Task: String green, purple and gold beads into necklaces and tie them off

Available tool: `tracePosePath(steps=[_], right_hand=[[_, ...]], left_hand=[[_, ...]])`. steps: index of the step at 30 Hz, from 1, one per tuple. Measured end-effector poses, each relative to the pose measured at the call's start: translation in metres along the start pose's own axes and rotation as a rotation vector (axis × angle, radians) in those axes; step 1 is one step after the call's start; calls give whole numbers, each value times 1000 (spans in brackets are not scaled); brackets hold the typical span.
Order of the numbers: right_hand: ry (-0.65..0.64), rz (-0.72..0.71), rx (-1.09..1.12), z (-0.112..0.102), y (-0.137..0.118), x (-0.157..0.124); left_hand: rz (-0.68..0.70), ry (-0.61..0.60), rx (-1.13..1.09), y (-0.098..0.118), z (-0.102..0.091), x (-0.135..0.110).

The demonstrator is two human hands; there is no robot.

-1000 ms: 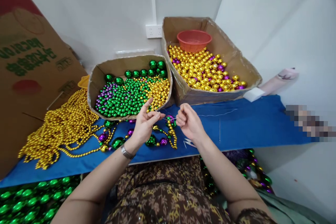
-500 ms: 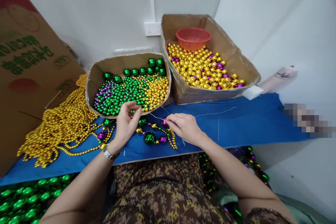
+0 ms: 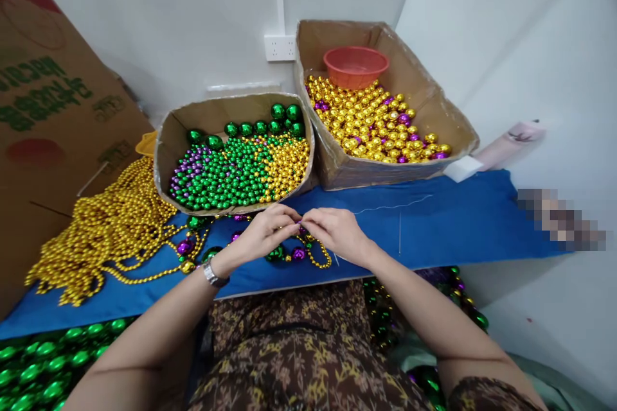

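Note:
My left hand [image 3: 264, 234] and my right hand [image 3: 335, 231] meet fingertip to fingertip over the blue table [image 3: 457, 218], both pinched on a partly strung bead strand [image 3: 294, 252] of green, purple and gold beads. A purple bead shows between the fingertips. A thin thread [image 3: 390, 207] runs from my right hand off to the right across the cloth. Just behind my hands stands a cardboard box [image 3: 166, 141] of small purple, green and gold beads.
A larger cardboard box [image 3: 409, 70] of gold beads with an orange bowl [image 3: 355, 65] stands at the back right. A pile of gold bead strings [image 3: 106, 231] lies at the left. Green beads [image 3: 43, 366] lie below the table's left edge. White walls close in behind and right.
My left hand dropped from a raised position holding the thread, moved past the small-bead box, and came right to join my right hand at the strand. The right hand barely shifted.

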State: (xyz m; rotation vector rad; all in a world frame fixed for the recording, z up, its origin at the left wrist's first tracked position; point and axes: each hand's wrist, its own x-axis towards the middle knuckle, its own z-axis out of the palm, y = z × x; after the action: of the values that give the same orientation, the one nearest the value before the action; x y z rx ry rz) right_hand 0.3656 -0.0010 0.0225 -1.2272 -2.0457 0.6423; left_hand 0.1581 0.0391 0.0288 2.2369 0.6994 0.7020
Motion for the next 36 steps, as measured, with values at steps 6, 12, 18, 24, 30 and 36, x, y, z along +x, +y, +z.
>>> tracePosePath(steps=[6, 12, 18, 24, 30, 36], right_hand=[[352, 332, 1306, -1, 11, 2], [334, 282, 900, -6, 14, -7], [134, -25, -396, -19, 8, -3], [209, -222, -783, -53, 0, 22], [208, -393, -794, -113, -16, 47], [242, -345, -470, -176, -65, 65]], left_hand=[[-247, 227, -869, 1, 8, -2], [-307, 288, -1133, 3, 13, 11], [-226, 220, -1106, 10, 2, 32], [-128, 180, -1065, 37, -22, 63], [-66, 267, -747, 76, -65, 88], [6, 313, -494, 137, -103, 98]])
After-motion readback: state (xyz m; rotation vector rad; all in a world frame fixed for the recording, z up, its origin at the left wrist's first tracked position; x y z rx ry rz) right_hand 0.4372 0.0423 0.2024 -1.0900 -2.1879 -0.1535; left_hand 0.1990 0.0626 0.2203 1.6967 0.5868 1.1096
